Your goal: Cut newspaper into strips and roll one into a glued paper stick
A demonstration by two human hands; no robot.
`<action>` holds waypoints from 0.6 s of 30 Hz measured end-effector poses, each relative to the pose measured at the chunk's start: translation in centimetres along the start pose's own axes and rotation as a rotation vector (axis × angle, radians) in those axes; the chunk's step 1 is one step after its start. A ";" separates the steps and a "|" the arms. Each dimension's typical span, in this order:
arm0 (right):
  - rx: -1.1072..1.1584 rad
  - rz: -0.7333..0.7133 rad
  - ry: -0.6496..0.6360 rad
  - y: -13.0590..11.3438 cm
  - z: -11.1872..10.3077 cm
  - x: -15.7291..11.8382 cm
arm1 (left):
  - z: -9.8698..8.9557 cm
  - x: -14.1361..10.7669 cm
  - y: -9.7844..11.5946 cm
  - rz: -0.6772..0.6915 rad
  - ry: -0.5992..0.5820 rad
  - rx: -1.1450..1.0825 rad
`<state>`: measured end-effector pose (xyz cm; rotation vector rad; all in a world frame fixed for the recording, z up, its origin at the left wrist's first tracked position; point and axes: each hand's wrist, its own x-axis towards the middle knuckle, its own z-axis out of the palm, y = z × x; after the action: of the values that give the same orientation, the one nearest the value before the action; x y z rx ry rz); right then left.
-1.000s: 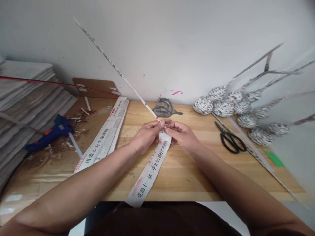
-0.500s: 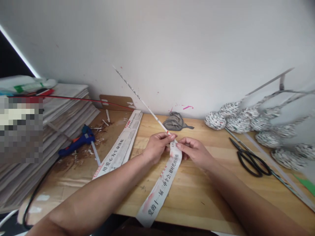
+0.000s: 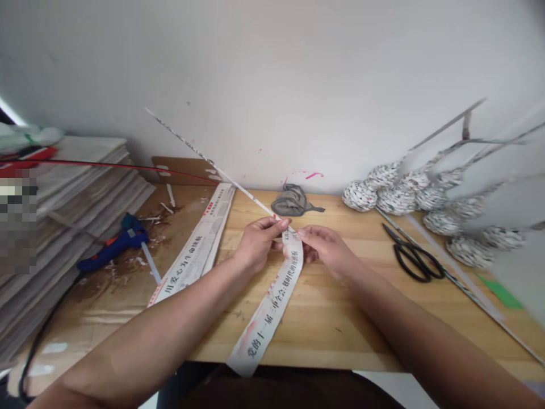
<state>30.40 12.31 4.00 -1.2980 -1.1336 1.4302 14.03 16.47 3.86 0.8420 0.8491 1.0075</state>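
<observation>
A newspaper strip (image 3: 276, 304) hangs down from my hands towards the table's front edge, its upper end narrowing into a thin rolled paper tube (image 3: 236, 183) that points up and left. With thumb and fingers, my left hand (image 3: 258, 241) pinches the tube where the rolled part meets the flat strip. My right hand (image 3: 321, 244) is closed on the strip's right edge, close beside the left; its lower fingers are partly hidden behind the paper. More flat newspaper strips (image 3: 198, 244) lie stacked to the left of my hands.
A blue glue gun (image 3: 113, 244) lies on cardboard at left, by a tall newspaper stack (image 3: 76, 221). Behind my hands sits a grey cloth (image 3: 292, 201). Black scissors (image 3: 415, 255), a long thin rod (image 3: 472, 304) and several woven paper balls (image 3: 395, 193) are at right.
The rolled tube has tilted further left and lower. Both hands keep hold of the paper. The whole view has shifted slightly, with everything appearing further left and higher.
</observation>
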 end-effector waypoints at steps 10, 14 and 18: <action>0.025 -0.085 0.114 -0.1 0.0 0.2 | -0.2 0.1 0.2 -0.046 -0.035 -0.050; 0.009 -0.164 0.121 0.1 0.0 0.3 | 0.2 -0.2 -0.1 -0.105 -0.055 -0.055; -0.083 -0.244 0.134 0.5 0.1 0.2 | 0.5 -0.4 -0.3 -0.132 -0.028 -0.032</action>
<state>30.25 12.42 3.43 -1.2451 -1.2248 1.1130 14.42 15.92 3.90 0.7612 0.8517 0.8895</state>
